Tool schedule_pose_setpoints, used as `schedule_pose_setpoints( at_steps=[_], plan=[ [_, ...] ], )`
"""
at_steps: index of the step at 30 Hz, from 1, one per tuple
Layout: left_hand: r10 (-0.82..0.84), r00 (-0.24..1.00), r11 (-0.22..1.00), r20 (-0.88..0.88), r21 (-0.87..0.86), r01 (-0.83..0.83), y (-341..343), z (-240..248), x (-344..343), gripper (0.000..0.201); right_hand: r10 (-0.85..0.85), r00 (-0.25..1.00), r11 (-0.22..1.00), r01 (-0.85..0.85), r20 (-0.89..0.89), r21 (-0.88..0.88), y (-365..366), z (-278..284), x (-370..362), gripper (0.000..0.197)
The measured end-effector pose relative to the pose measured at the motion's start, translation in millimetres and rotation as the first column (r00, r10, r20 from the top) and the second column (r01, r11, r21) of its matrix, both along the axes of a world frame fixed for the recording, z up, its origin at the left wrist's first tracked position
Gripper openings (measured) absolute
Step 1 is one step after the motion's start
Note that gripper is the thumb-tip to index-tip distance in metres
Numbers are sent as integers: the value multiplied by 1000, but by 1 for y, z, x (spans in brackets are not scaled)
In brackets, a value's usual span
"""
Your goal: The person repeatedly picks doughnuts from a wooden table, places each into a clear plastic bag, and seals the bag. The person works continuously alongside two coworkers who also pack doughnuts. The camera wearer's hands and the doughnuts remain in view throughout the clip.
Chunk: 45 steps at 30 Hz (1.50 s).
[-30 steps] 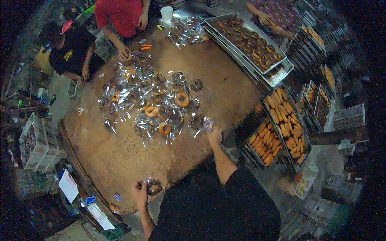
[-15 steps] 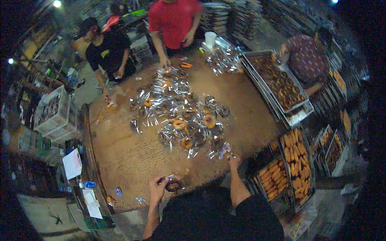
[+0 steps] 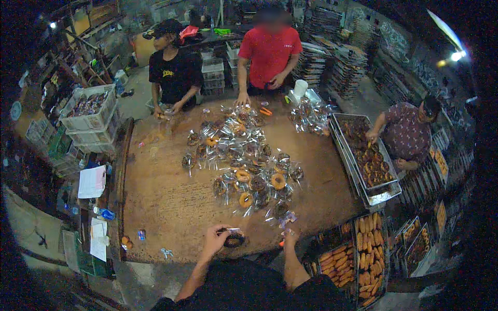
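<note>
My left hand point(image 3: 215, 241) is closed, its thumb and fingers pinching the clear plastic of a bagged chocolate doughnut point(image 3: 235, 240) at the table's near edge. To the right, my right hand point(image 3: 291, 239) has its fingers closed round a small orange thing point(image 3: 281, 242) whose kind I cannot make out. Just beyond that hand lies a bunch of small purple and white labels point(image 3: 287, 219). Farther in, a large heap of bagged doughnuts point(image 3: 257, 182), some dark and some plain golden, covers the middle of the wooden table point(image 3: 166, 207).
Trays of long golden pastries point(image 3: 369, 254) stand at my right. Beyond them, a stacked metal tray point(image 3: 391, 184) holds dark doughnuts, with a person's hand point(image 3: 372, 136) in it. Two people stand across the table. White crates point(image 3: 91, 132) and papers point(image 3: 92, 182) are at the left.
The view has tilted up. My right hand has drawn slightly back from the labels; my left still pinches the bag. The black-shirted person's hands have come together, and the right-hand person's arm has shifted.
</note>
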<state>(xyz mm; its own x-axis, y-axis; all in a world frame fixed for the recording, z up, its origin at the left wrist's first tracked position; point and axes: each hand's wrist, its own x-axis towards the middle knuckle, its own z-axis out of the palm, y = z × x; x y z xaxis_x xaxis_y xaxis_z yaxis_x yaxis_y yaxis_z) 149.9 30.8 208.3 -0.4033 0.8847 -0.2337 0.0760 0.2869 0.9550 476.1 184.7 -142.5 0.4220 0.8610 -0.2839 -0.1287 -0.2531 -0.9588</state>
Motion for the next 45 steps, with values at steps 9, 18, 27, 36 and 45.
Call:
schedule_pose_setpoints(
  at_steps=[9, 18, 27, 36, 45],
  plan=[
    [36, 999, 999, 25, 13, -36, 0, 10, 3, 19, 261, 932, 963, -271, -251, -7, 18, 175, -42, 14],
    [-152, 984, 961, 98, 249, 124, 14, 81, 11, 31, 818, 527, 484, -848, 232, 217, -35, 421, -132, 15],
    [-170, 985, 938, 28, 311, 153, 14, 95, 16, 25, 774, 501, 412, -863, 387, 294, -61, 448, -141, 12],
    [-92, 973, 988, 214, 145, 62, 9, 76, 29, 16, 739, 533, 426, -843, 412, 328, -68, 401, -131, 17],
    [-102, 936, 981, 336, 189, 39, 8, 81, 34, 13, 765, 522, 437, -851, 377, 292, -74, 411, -123, 23]
  ],
)
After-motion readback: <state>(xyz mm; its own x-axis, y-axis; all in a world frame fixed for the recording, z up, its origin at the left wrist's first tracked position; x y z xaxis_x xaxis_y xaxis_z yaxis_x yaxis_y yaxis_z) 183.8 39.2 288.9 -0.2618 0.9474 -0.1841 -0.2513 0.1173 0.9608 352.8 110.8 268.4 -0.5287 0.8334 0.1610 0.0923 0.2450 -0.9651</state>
